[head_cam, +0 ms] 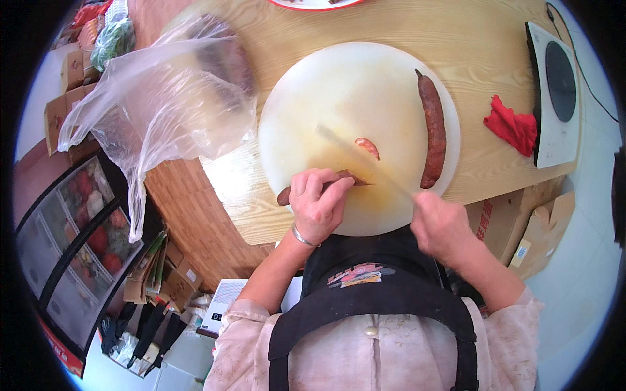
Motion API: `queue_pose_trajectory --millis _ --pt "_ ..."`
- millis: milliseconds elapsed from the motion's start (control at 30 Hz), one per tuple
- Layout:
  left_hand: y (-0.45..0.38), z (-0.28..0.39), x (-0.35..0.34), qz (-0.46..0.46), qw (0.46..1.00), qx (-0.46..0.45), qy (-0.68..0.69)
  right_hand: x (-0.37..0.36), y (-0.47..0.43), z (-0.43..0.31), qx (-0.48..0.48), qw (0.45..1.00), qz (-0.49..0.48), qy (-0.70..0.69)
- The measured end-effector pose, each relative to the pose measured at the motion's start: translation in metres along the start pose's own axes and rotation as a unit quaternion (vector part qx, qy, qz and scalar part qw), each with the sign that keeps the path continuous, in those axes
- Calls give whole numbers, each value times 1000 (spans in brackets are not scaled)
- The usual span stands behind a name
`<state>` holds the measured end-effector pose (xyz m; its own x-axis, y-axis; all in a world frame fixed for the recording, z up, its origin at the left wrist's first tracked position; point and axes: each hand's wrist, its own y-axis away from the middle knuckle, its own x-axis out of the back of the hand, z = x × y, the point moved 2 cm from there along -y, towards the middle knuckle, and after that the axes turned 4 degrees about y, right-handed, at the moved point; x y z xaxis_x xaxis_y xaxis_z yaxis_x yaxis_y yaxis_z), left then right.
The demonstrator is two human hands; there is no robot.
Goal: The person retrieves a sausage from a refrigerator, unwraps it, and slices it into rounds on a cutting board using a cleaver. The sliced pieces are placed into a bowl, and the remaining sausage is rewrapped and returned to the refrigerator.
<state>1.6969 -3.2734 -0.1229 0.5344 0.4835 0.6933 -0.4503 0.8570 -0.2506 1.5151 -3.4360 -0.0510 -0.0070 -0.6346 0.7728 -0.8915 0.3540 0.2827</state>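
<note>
Under the fingers of my left hand (320, 195), a brown cured sausage (283, 196) is held against a round white cutting board (337, 78). Most of this sausage is hidden by the hand. My right hand (440, 222) grips a knife (364, 159), whose blade is blurred and slants across the board to the upper left. One cut slice of sausage (368, 147) with a red and white face lies just beyond the blade. A whole sausage (432, 132) rests lengthwise along the board's right side.
A clear plastic bag (161, 97) with dark contents spreads over the wooden table (479, 54) at left. To the right are a red cloth (511, 126) and a white electric cooktop (557, 97). A red-rimmed plate (315, 6) shows at the far edge. Cardboard boxes (543, 234) stand below.
</note>
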Motion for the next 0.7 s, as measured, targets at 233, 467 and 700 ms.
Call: queue_pose_trajectory --millis 233,467,700 --pt "3 0 0 -20 999 -7 -28 13 26 -20 13 996 -83 20" --pt "2 2 1 -22 999 -4 -40 15 30 -19 4 994 -103 34" --pt "-1 2 -1 -5 999 -18 -28 17 31 -16 7 993 -116 34"
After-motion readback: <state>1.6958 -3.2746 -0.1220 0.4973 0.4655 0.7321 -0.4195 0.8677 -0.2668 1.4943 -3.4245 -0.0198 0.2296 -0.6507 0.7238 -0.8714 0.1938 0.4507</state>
